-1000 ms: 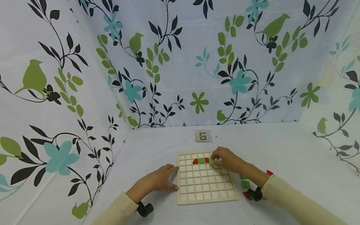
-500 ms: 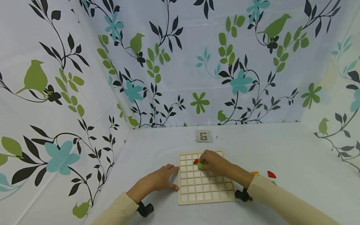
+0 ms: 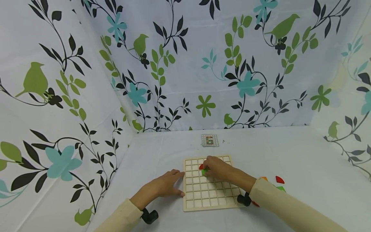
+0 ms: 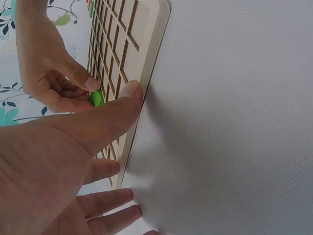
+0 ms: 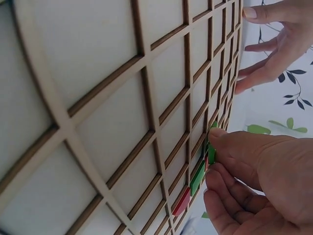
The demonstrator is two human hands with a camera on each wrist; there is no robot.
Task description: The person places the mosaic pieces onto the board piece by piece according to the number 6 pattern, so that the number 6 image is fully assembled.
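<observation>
— When your station is read from the left, your left hand (image 3: 168, 184) comes first, thumb held wide of the fingers, against the left edge of the grid board (image 3: 213, 205). What do your board's cells contain?

— Your board lies flat on the white table (image 3: 162, 151), a small gridded card (image 3: 210, 140) with a coloured pattern behind it. A red piece (image 3: 201, 167) occupies a cell in an upper row. Just below it, your right hand (image 3: 219, 169) pinches a green piece (image 3: 204, 172) between thumb and fingers; whether that piece is seated cannot be told.

— And to the right of your board?

— Beside your right sleeve (image 3: 290, 203) lie an orange piece (image 3: 264, 178), a green tile (image 3: 280, 188) and a red quarter-round (image 3: 279, 179), the first two partly covered.

— What do your wrist views add?

— From your left wrist, your thumb tip (image 4: 131, 89) is seen resting on the board's rim. From your right wrist, a second green piece (image 5: 197, 178) and a second red piece (image 5: 181, 201) appear in adjoining cells; your right hand hides both from the head view. Your card and loose pieces show in the head view alone.
</observation>
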